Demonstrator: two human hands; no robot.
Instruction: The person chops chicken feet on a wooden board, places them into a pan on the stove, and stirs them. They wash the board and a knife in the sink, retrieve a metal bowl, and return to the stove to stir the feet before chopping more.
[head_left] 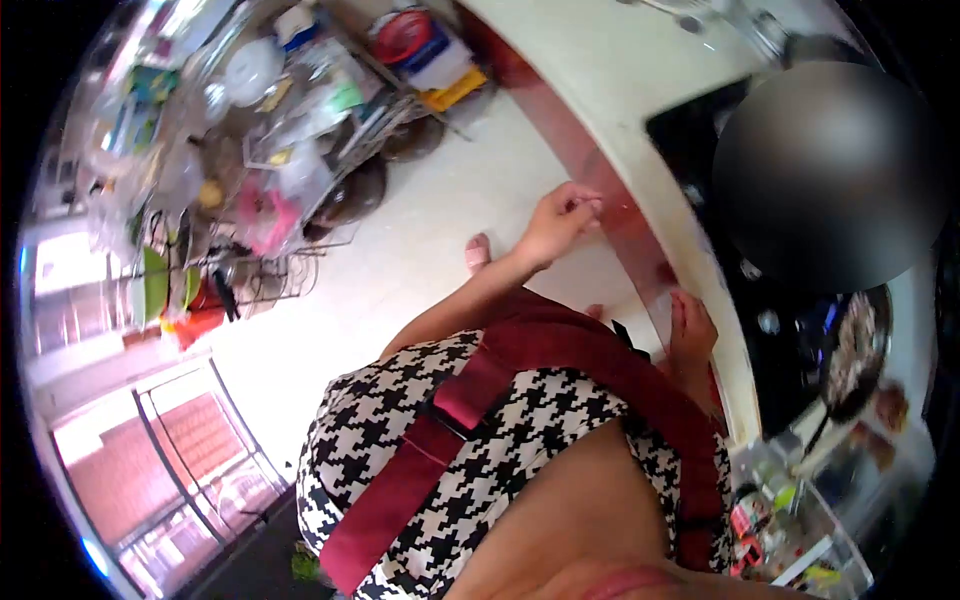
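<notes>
My left hand (563, 222) is raised in front of me, over the floor and close to the red cabinet front. Its fingers are curled into a pinch; whatever is between them, if anything, is too small to make out. Lower and to the right, my right hand (690, 328) is beside the pale counter edge (722, 335). Its fingers are pressed together, and I cannot see what they hold. To the right of both hands a black stove (770, 365) is set into the counter.
A large blurred grey round shape (825, 175) covers part of the stove. Near it sits a dark pan with food (855, 345). A clear bin of small items (790, 525) stands at lower right. Crowded shelves (290, 120) line the left, with a pink bag (265, 215).
</notes>
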